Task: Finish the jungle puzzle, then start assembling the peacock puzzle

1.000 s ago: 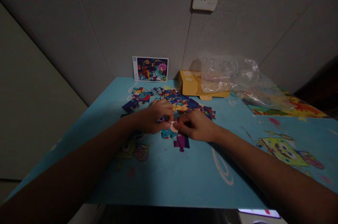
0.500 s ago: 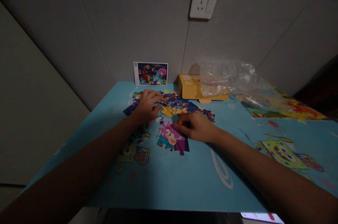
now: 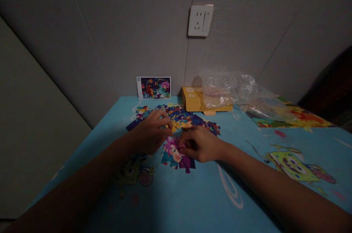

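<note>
A small joined patch of jigsaw pieces (image 3: 176, 156), purple, pink and teal, lies on the blue cartoon-printed table (image 3: 198, 196). My right hand (image 3: 199, 143) rests on its right edge with the fingers curled against the pieces. My left hand (image 3: 151, 132) is just left of the patch, its fingers pinched round a yellowish jigsaw piece (image 3: 170, 127) at the near edge of a heap of loose pieces (image 3: 178, 114). The room is dim.
A picture card of the puzzle (image 3: 153, 87) leans on the wall behind the heap. A yellow box (image 3: 194, 99) and a crumpled clear plastic bag (image 3: 233, 88) sit to the right. A colourful sheet (image 3: 297, 115) lies at far right. A wall socket (image 3: 200, 20) is above.
My left hand reached out to the loose heap, then came back toward the joined patch with a piece. My right hand stayed on the patch. The camera tilted up.
</note>
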